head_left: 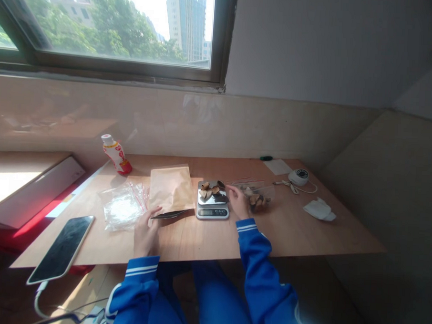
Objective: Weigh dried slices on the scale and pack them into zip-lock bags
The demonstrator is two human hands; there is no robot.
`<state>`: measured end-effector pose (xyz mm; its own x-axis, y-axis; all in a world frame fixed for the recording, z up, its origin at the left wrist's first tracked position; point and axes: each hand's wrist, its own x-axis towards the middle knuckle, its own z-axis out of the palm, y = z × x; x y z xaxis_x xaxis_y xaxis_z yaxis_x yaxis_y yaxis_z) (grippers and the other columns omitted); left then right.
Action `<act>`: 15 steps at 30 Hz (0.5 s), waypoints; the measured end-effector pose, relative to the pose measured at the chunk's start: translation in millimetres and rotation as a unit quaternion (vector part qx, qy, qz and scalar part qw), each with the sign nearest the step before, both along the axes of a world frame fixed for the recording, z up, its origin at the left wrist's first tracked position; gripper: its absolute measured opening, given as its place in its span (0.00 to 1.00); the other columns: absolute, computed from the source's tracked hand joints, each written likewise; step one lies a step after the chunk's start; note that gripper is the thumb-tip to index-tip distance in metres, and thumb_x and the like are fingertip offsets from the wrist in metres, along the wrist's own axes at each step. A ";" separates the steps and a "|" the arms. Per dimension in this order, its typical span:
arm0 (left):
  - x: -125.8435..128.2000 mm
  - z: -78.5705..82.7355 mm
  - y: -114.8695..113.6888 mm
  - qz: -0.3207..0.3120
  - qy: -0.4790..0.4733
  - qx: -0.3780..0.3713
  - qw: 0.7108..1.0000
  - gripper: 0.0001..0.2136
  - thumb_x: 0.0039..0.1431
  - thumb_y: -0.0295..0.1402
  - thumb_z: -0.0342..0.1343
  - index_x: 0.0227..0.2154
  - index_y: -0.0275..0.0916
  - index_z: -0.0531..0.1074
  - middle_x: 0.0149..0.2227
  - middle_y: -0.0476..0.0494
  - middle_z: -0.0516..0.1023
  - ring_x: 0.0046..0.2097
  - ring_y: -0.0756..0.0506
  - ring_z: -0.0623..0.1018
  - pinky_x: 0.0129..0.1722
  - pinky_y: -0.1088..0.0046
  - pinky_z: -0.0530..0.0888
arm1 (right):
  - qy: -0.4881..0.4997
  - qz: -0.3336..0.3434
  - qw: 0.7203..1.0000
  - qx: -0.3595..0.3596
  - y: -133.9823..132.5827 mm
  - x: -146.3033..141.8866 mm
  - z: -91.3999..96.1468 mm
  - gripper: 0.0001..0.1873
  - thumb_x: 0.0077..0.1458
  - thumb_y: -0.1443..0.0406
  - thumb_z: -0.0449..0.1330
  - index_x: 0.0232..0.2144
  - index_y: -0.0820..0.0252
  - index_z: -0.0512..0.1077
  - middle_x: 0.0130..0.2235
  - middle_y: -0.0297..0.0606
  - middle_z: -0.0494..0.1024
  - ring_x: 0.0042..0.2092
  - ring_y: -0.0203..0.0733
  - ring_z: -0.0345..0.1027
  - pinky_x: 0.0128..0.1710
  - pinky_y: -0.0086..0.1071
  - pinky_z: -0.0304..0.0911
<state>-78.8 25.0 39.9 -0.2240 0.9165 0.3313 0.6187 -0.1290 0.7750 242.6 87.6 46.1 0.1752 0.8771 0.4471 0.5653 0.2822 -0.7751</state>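
My left hand [146, 231] is at the near left corner of a flat brown paper bag [171, 186], thumb and fingers closed on its edge. The bag's mouth faces me and gapes slightly, showing a dark inside. Right of it sits a small digital kitchen scale [213, 212] with several curved, dried brown pieces [206, 194] on its shiny plate. My right hand [238, 202] reaches over the plate's right edge, its fingertips pinched at a dark dried piece [221, 184]. Behind that hand lies a clear plastic bag [268, 190] of similar pieces. The scale's reading is too small to make out.
Clear zip bags [123, 208] lie left of the paper bag, with a red-and-white bottle [116, 155] behind. A cabled phone [62, 248] overhangs the left table edge. At right are a white round camera-like device [298, 177], crumpled tissue [320, 209] and white paper [277, 166].
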 end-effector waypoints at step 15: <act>-61.8 -19.6 27.5 0.181 0.151 -0.071 0.969 0.16 0.53 0.42 0.49 0.37 0.36 0.75 0.39 0.34 0.77 0.44 0.35 0.73 0.45 0.58 0.67 | 0.126 0.058 0.981 -0.136 -113.5 -9.6 0.1 0.16 0.56 0.58 0.51 0.37 0.61 0.74 0.32 0.40 0.78 0.35 0.43 0.71 0.35 0.34 0.65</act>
<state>-140.6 52.6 20.3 -0.4512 0.8374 0.3085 0.8051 0.2328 0.5456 233.0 -25.9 46.2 0.1414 0.9788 0.1482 0.3214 0.0962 -0.9421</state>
